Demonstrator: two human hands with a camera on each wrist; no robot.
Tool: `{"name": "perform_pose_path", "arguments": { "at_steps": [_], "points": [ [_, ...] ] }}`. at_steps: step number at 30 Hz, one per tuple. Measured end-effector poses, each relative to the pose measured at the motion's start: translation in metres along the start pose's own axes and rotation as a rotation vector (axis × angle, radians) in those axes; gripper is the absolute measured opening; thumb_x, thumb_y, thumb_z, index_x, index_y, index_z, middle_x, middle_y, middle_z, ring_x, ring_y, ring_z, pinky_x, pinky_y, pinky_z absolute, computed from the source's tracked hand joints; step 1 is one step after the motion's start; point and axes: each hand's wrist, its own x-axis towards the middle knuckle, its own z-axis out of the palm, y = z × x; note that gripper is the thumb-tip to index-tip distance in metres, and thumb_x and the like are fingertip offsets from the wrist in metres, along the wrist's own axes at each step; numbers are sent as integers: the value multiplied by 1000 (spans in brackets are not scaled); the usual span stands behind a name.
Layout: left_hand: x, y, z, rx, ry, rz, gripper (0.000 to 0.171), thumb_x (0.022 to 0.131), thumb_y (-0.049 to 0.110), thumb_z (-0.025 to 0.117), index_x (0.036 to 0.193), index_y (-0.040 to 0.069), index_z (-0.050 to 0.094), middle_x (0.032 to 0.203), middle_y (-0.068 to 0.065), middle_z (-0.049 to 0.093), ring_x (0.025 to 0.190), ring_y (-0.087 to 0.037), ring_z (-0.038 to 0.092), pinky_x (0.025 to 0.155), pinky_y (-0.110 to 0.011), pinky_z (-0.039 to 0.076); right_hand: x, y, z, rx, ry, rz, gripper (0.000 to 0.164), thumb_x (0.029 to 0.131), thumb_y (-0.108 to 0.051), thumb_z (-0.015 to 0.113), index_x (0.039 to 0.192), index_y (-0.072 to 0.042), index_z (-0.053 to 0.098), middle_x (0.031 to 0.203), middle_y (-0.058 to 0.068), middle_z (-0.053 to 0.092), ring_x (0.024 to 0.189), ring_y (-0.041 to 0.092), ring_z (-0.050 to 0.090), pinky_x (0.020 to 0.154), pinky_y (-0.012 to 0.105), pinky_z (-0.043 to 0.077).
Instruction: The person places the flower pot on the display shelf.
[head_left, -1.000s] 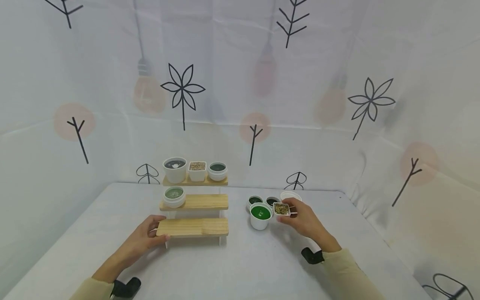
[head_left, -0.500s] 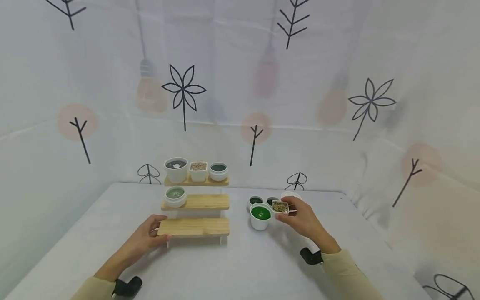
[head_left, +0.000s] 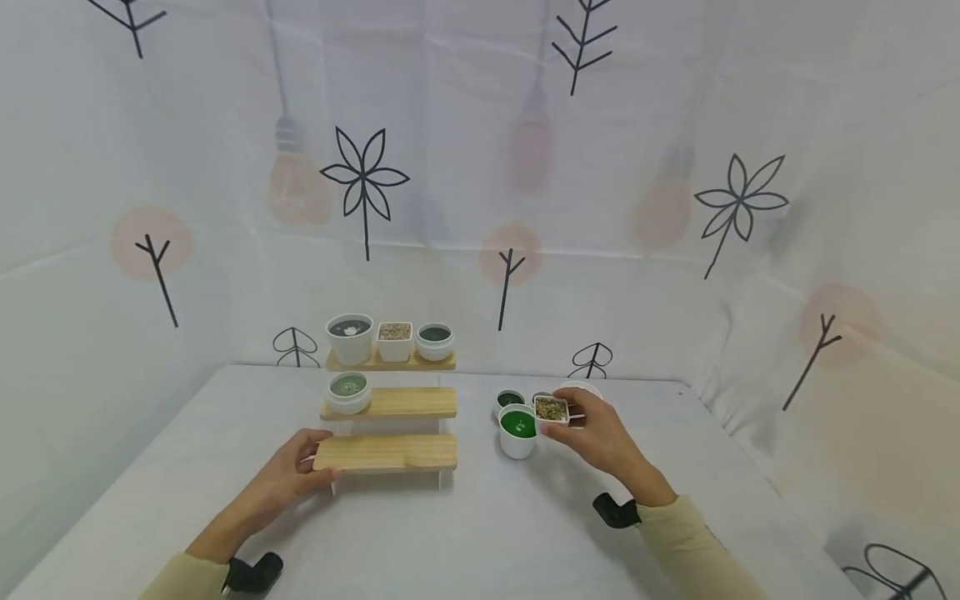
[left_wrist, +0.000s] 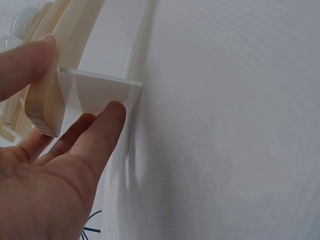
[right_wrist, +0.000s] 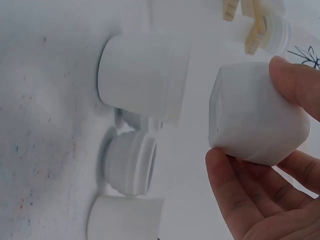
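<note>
In the head view my left hand point(head_left: 279, 482) grips the left end of the lowest wooden shelf board point(head_left: 386, 452). The left wrist view shows its thumb point(left_wrist: 31, 64) on the board, with fingers below near the pale upright leg point(left_wrist: 97, 90). My right hand point(head_left: 600, 437) holds a small white square pot point(right_wrist: 250, 110) with a grainy yellow-green filling, thumb on one side and fingers on the other. This pot is off the table, beside a larger round white pot point(head_left: 517, 442) with a bright green top. Two smaller round pots stand behind, one of them point(head_left: 511, 399) dark-topped, the other mostly hidden.
On the top shelf board point(head_left: 390, 363) stand a grey-topped pot point(head_left: 350, 346), a square grainy pot point(head_left: 394, 343) and a dark green-topped pot point(head_left: 435, 343). The middle board point(head_left: 412, 402) bears a pale green-topped pot point(head_left: 348, 396). A white round rim point(head_left: 588, 387) shows behind my right hand.
My right hand has moved a little to the left with the square pot, closer to the green-topped pot. The left hand keeps its hold on the lowest board.
</note>
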Motion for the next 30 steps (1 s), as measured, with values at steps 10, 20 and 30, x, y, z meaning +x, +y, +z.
{"name": "perform_pose_path", "arguments": {
  "at_steps": [10, 20, 30],
  "points": [
    [3, -1, -2, -9, -1, -18, 80, 82, 28, 76, 140, 0, 28, 145, -31, 31, 130, -44, 40, 98, -41, 47, 0, -12, 10, 29, -11, -55, 57, 79, -35, 78, 127, -11, 56, 111, 3, 60, 93, 19, 63, 80, 33, 56],
    [3, -1, -2, 1, 2, -9, 81, 81, 29, 76, 139, 1, 28, 146, -31, 31, 129, -45, 40, 98, -42, 47, 5, -31, 28, 62, -23, -127, 60, 79, -32, 78, 128, -5, 55, 110, 3, 62, 92, 17, 63, 81, 36, 56],
    [2, -1, -2, -1, 1, -16, 80, 81, 28, 76, 139, 0, 29, 146, -32, 31, 129, -44, 41, 97, -42, 47, 16, -56, 48, 98, -55, -193, 61, 79, -35, 78, 128, -7, 55, 111, 4, 62, 90, 15, 63, 79, 32, 56]
  ]
}}
